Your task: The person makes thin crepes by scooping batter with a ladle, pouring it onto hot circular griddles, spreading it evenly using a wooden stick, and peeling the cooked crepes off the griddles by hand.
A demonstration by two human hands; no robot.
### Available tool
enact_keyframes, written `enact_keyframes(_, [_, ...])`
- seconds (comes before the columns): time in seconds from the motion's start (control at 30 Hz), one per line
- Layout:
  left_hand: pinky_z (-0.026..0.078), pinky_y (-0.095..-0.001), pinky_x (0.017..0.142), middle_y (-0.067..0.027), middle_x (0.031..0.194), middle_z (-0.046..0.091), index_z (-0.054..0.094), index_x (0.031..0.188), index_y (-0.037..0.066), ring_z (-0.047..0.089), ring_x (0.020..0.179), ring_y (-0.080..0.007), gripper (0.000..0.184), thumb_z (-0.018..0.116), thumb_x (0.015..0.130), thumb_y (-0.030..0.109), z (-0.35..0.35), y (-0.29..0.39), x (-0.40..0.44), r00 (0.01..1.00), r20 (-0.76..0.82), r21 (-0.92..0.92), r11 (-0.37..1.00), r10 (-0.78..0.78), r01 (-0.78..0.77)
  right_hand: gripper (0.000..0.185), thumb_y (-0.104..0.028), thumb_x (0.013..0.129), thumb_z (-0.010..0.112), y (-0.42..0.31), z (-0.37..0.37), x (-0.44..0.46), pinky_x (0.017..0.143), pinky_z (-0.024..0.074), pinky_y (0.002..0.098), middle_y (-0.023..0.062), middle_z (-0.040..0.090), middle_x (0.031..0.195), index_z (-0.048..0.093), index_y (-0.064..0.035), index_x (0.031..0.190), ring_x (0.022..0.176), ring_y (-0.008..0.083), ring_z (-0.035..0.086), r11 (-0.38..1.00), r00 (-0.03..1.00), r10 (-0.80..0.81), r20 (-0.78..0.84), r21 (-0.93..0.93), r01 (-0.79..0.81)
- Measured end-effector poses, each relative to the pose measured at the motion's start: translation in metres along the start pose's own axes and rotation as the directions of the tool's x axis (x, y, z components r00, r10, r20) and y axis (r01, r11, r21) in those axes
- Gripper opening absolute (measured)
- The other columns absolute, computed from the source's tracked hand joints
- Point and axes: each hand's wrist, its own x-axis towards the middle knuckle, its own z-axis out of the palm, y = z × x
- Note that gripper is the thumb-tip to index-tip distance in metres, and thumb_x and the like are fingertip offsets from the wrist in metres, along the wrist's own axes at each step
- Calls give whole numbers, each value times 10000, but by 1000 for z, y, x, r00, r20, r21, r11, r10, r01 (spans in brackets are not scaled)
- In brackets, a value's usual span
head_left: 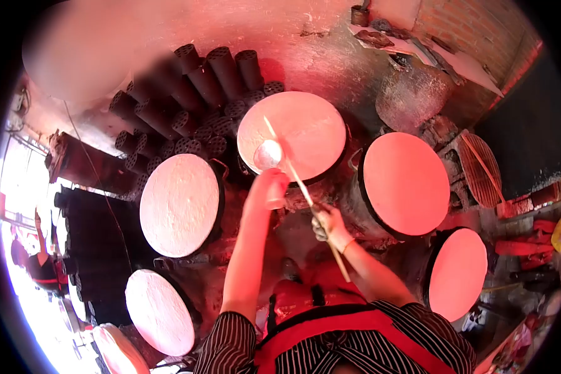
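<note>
My left hand [274, 184] is closed on a shiny round ladle [267, 154], its bowl over the near left part of the far middle pan. Its handle is hidden in my fingers. A smooth pale layer [315, 128] covers that pan. My right hand [328, 224], darkened at the fingers, grips a long thin wooden stick [300, 184]. The stick slants from above the pale layer, past the ladle, down to my apron. Whether its far tip touches the layer, I cannot tell.
More round pans with pale tops stand around me: left [179, 206], lower left [160, 311], right [406, 184], lower right [459, 274]. Honeycomb coal briquettes [221, 67] are piled by the wall. A round wire rack [478, 169] leans at the right. Another person [42, 265] is far left.
</note>
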Motion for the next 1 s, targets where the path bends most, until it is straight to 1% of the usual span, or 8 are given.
enact_keyframes(0.03, [364, -195, 459, -2, 673, 446, 477, 935, -5, 411, 502, -95, 83, 461, 916, 74, 11, 18, -23, 919, 256, -507, 768, -301, 393, 346, -269, 908, 573, -21, -7, -5, 310, 221, 265, -20, 381, 494, 512, -235, 1248, 323, 96, 310, 997, 999, -35, -4, -74, 34])
enact_keyframes(0.07, [324, -159, 414, 10, 661, 397, 451, 1012, -3, 382, 495, -56, 89, 436, 941, 48, 74, 1, -70, 986, -128, 214, 974, 105, -76, 339, -280, 913, 572, -43, -18, -3, 313, 228, 260, -21, 385, 493, 520, -242, 1246, 327, 95, 311, 984, 987, -154, -37, -100, 149])
enact_keyframes(0.27, [239, -158, 325, 20, 634, 363, 423, 871, 37, 316, 456, -39, 79, 486, 919, 33, 96, -45, -132, 978, -209, -187, 981, 6, -46, 365, -262, 920, 534, -20, -90, 51, 759, 489, 362, 188, 643, 984, 541, -154, 1268, 869, 278, 648, 380, 734, -650, 197, -752, 539])
enact_keyframes(0.53, [296, -162, 371, 39, 648, 425, 505, 1066, -9, 363, 473, -35, 193, 501, 896, 82, 63, -210, -262, 748, -639, -182, 910, 178, -372, 393, -153, 893, 571, 13, -57, -50, 902, 451, 279, 143, 563, 1251, 512, -36, 1264, 1138, 226, 563, 447, 740, -374, 560, -590, 672])
enact_keyframes(0.67, [324, -174, 381, 18, 634, 422, 456, 886, 2, 376, 461, -49, 78, 469, 903, 78, 2, -328, -338, 826, -545, -776, 288, 142, -561, 466, -147, 871, 592, 36, -14, -79, 854, 458, 277, 191, 582, 1195, 462, -44, 1306, 1116, 237, 580, 438, 682, -139, 718, -573, 693])
enact_keyframes(0.83, [415, -187, 473, -5, 705, 467, 465, 970, -33, 464, 549, -70, 143, 419, 930, 97, 14, -467, -451, 318, -876, -304, 95, 362, -948, 452, -184, 911, 522, 122, 19, -125, 903, 456, 366, 221, 548, 1225, 436, -22, 1325, 1132, 348, 543, 328, 269, 251, 930, -344, 880])
enact_keyframes(0.9, [410, -186, 450, 0, 689, 442, 454, 971, -37, 440, 527, -68, 139, 406, 934, 87, 4, -534, -506, 381, -714, -682, -460, 588, -568, 417, -141, 922, 511, 151, 23, -159, 924, 451, 376, 216, 534, 1250, 448, -3, 1311, 1143, 343, 535, 365, 78, 366, 927, -220, 905])
enact_keyframes(1.0, [367, -192, 391, -29, 701, 450, 441, 949, 17, 429, 510, -86, 193, 439, 956, 209, 5, -612, -581, -111, -973, 18, -417, 202, -909, 409, -110, 922, 488, 209, 21, -198, 833, 460, 339, 204, 557, 1218, 446, 12, 1310, 992, 285, 548, 379, -127, 529, 839, -100, 920])
